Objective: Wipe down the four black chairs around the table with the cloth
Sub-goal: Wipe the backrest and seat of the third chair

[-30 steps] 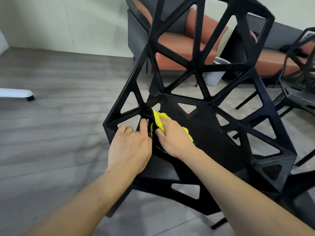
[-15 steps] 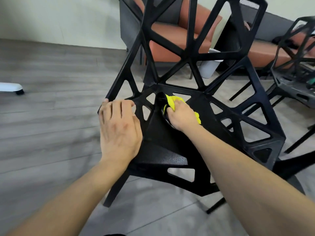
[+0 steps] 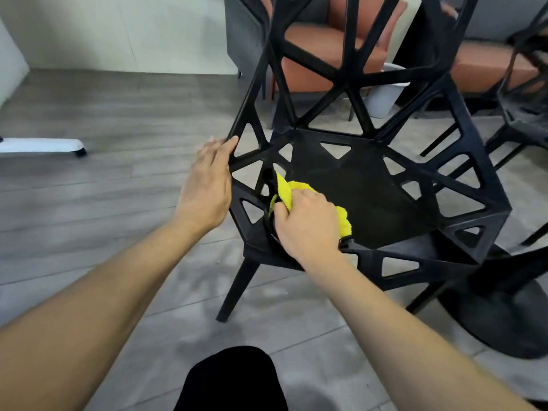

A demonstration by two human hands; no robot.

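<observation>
Right hand squeezes my soft yellow cloth, bunched under its fingers on the black chair seat. Left hand, fingers straight, steadies the stiff frame beside it.

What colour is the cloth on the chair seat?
Bright yellow cloth, seen in the head view.

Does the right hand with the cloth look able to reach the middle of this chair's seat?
Probably yes. The right hand presses the yellow cloth at the seat's left edge, and the seat surface beside it lies bare, nothing between.
</observation>
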